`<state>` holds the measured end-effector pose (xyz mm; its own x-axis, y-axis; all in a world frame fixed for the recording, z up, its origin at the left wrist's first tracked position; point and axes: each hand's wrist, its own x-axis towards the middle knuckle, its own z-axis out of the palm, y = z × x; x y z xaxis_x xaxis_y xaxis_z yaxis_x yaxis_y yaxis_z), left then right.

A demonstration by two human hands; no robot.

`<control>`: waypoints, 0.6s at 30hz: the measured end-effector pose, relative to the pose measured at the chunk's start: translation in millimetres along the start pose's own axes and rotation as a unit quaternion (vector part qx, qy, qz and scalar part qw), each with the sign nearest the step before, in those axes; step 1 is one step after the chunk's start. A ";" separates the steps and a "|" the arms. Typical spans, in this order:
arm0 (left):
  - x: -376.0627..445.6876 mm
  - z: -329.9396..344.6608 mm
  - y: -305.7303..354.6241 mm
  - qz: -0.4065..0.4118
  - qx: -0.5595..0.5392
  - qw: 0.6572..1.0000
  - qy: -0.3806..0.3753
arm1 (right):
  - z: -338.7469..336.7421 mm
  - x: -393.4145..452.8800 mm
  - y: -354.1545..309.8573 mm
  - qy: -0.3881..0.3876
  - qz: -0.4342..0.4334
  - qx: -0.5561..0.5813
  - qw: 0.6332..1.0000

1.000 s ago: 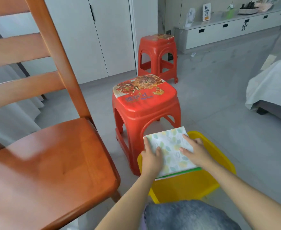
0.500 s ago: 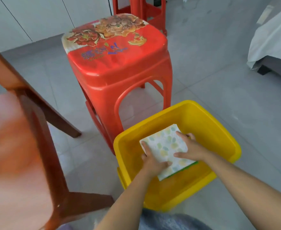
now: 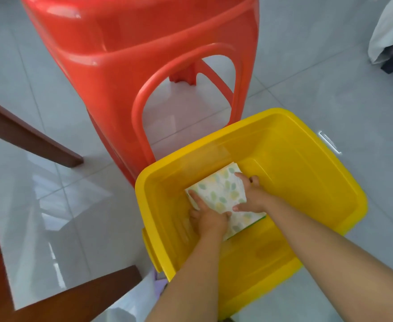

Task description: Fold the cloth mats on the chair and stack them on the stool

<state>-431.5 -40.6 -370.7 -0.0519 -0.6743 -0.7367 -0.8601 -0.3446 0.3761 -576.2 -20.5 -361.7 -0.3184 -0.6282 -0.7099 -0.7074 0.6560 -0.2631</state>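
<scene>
A folded stack of leaf-patterned cloth mats [image 3: 221, 192], with a green edge showing underneath, is low inside the yellow plastic bin [image 3: 302, 163]. My left hand [image 3: 208, 219] grips the stack's near-left side, thumb lying on top. My right hand [image 3: 252, 196] grips its right side, with forefinger and thumb on top and the other fingers curled over the edge. The red plastic stool [image 3: 167, 54] stands just behind the bin; its seat is out of view. Only the dark wooden legs of the chair [image 3: 28, 135] show at the left.
The bin sits on a grey tiled floor [image 3: 318, 77], its far-left rim almost touching the stool's leg. A bed corner with a white sheet [image 3: 390, 26] is at the upper right. Pale cloth [image 3: 132, 303] lies at the bottom edge by the chair leg.
Both hands have lowered the folded stack from above the bin's rim down into the bin. My view has tilted downward and moved closer, so the stool's seat and the chair seat left the frame.
</scene>
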 end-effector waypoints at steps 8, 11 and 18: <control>2.5 0.7 1.1 -0.005 0.063 0.998 0.008 | 6.4 4.3 -3.0 0.030 0.024 -0.128 0.991; -2.2 -5.3 3.9 -0.003 0.068 0.998 0.004 | 4.4 -0.3 -6.3 0.037 0.028 -0.149 0.988; -25.9 -39.6 19.9 0.019 -0.012 1.000 -0.004 | -20.9 -34.4 -23.9 0.105 0.000 -0.093 0.990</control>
